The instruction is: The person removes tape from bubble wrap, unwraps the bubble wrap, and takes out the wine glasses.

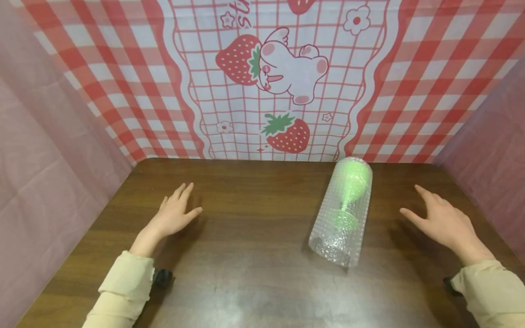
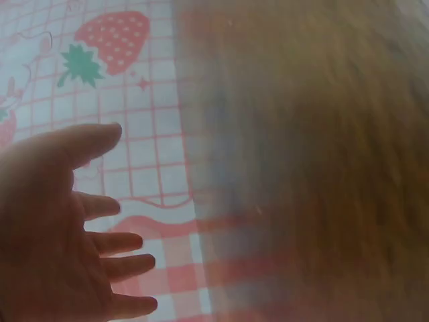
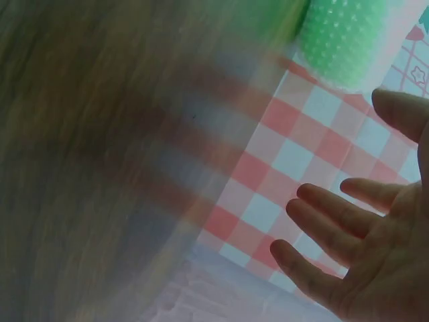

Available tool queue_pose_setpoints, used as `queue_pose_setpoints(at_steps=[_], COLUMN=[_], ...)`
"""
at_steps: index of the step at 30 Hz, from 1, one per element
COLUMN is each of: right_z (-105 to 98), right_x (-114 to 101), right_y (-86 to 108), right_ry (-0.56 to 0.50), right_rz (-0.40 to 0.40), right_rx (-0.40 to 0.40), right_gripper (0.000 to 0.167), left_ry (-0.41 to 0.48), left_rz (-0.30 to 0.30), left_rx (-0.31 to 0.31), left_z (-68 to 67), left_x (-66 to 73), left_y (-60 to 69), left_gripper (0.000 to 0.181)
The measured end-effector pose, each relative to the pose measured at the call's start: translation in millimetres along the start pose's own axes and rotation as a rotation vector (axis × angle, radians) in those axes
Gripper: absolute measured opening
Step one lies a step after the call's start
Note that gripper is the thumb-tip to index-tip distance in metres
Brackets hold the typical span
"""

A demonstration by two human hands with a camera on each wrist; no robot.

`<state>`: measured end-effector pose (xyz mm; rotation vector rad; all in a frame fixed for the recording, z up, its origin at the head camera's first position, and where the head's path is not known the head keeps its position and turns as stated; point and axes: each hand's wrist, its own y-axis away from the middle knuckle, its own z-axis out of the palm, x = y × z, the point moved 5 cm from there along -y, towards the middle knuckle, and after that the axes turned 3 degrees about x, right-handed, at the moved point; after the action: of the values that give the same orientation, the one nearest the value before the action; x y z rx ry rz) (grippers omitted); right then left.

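A green goblet (image 1: 352, 184), wrapped in a clear bubble wrap sleeve (image 1: 328, 234), lies on the table right of the middle, its bowl toward the back and its foot toward the front. Part of the wrapped goblet (image 3: 345, 43) also shows at the top of the right wrist view. To its right, my right hand (image 1: 449, 223) hovers over the table with fingers spread and nothing held. Over on the table's left side, my left hand (image 1: 172, 216) has its fingers extended and thumb apart, also holding nothing. Neither hand touches the wrapped goblet.
The brown wooden table (image 1: 246, 228) meets a red-and-white checked cloth (image 1: 275, 91) with strawberry prints at its back edge. Pink curtains (image 1: 53, 136) hang on both sides. A dark device (image 1: 163, 278) is on the left wrist.
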<state>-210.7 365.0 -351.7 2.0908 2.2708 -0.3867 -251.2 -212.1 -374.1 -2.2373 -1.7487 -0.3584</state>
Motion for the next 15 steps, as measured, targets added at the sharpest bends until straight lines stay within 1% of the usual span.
queue_pose_setpoints(at_steps=[2, 4, 7, 10, 12, 15], right_z=[0, -1, -1, 0, 2, 5], right_x=[0, 0, -2, -4, -5, -8], right_y=[-0.5, -0.6, -1.6, -2.2, -2.9, -4.1], right_ry=[-0.025, -0.054, -0.124, -0.216, -0.282, -0.356], right_rz=[0.037, 0.061, 0.069, 0.071, 0.082, 0.108], right_rx=[-0.011, -0.003, 0.039, 0.076, 0.068, 0.023], right_gripper=[0.084, 0.082, 0.076, 0.068, 0.066, 0.067], left_ry=[0.022, 0.071, 0.164, 0.259, 0.309, 0.404], left_rz=[0.003, 0.004, 0.006, -0.006, -0.015, -0.036], left_rx=[-0.011, -0.026, -0.049, -0.082, -0.103, -0.139], left_z=[0.2, 0.2, 1.1, 4.4, 7.2, 13.1], left_x=[3.8, 7.3, 13.0, 20.1, 26.2, 35.8], left_y=[-0.3, -0.7, -1.5, -2.7, -3.7, -5.6], left_gripper=[0.073, 0.070, 0.066, 0.063, 0.062, 0.061])
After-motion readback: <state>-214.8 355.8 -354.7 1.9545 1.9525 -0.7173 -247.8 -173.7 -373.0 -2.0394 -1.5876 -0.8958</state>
